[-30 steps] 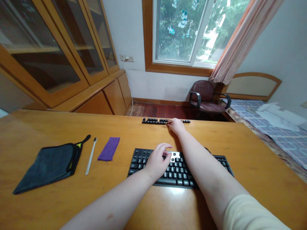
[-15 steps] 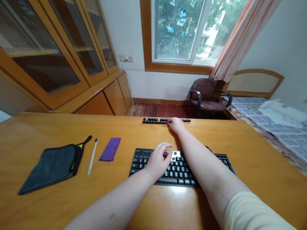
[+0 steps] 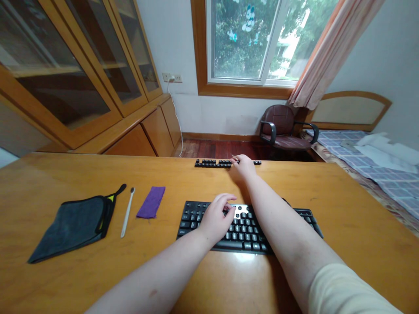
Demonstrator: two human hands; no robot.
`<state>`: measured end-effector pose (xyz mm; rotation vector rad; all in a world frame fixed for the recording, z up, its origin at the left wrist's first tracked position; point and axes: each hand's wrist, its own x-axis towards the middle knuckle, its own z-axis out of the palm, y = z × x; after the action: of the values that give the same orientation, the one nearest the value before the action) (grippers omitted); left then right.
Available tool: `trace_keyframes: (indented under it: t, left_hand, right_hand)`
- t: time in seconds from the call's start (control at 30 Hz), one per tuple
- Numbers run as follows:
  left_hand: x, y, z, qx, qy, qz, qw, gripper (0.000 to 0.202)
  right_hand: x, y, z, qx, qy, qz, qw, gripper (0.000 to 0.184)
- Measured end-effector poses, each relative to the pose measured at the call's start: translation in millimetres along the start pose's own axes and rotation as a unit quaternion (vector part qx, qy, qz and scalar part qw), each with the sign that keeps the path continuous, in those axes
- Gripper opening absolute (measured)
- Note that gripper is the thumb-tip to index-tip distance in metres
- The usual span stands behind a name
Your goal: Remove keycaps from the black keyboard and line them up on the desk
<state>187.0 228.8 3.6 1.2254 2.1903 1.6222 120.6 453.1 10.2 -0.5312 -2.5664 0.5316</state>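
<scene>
A black keyboard [image 3: 242,245] lies on the wooden desk in front of me, with a bare light patch in its top part where keys are off. My left hand [image 3: 218,218] rests over its middle, fingers loosely curved, thumb apart from the index finger. Reaching farther out, my right hand [image 3: 244,166] is at the two rows of loose black keycaps [image 3: 212,163] along the far edge. Its fingertips are pinched together just over the keycaps; anything between them is too small to make out. My right forearm covers part of the keyboard.
To the left lie a purple cloth [image 3: 151,202], a white toothbrush [image 3: 127,213] and a dark grey folded cloth [image 3: 75,224] with a black loop. Beyond the desk [image 3: 81,174] stand an office chair [image 3: 281,126], a bed [image 3: 369,152] and a glass-door cabinet [image 3: 108,100].
My right hand has shifted slightly right and up from the keycap rows. My left hand has stayed in place over the keyboard. The whole view has tilted a little.
</scene>
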Motion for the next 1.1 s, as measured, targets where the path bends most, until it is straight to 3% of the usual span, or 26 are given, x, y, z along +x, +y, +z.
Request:
trace_keyframes:
  t: [0.1, 0.2, 0.33, 0.43, 0.57, 0.77, 1.0, 1.1]
  left_hand:
    - [-0.2, 0.3, -0.7, 0.01, -0.006, 0.003, 1.0, 0.025]
    - [0.5, 3.0, -2.9, 0.044, -0.026, 0.013, 0.999, 0.024]
    - [-2.5, 9.8, -4.2, 0.144, -0.089, 0.071, 0.983, 0.021]
    - [-12.3, 15.3, -0.3, 0.245, -0.142, 0.119, 0.952, 0.026]
    - [-28.5, 18.5, 10.3, 0.325, -0.186, 0.123, 0.919, 0.053]
    - [-33.4, 16.5, 17.7, 0.359, -0.222, 0.103, 0.901, 0.064]
    - [-32.3, 14.8, 17.8, 0.368, -0.222, 0.109, 0.896, 0.066]
    - [-32.4, 15.6, 17.9, 0.367, -0.226, 0.104, 0.896, 0.066]
  right_hand:
    - [3.3, -10.0, -36.2, 0.106, 0.117, -0.012, 0.987, 0.043]
    - [-3.6, -27.0, -80.3, 0.246, 0.175, -0.004, 0.953, 0.054]
    - [-42.5, -42.5, -113.7, 0.373, 0.086, 0.007, 0.924, 0.055]
    - [-81.7, -37.0, -109.0, 0.391, -0.006, 0.03, 0.92, 0.043]
    - [-114.7, -20.4, -90.1, 0.288, -0.062, 0.014, 0.956, 0.029]
    - [-119.8, -21.5, -81.6, 0.186, -0.168, -0.036, 0.967, 0.024]
    - [-122.0, -22.0, -74.9, 0.19, -0.22, -0.027, 0.956, 0.028]
    - [-123.4, -19.9, -73.4, 0.214, -0.27, -0.009, 0.939, 0.032]
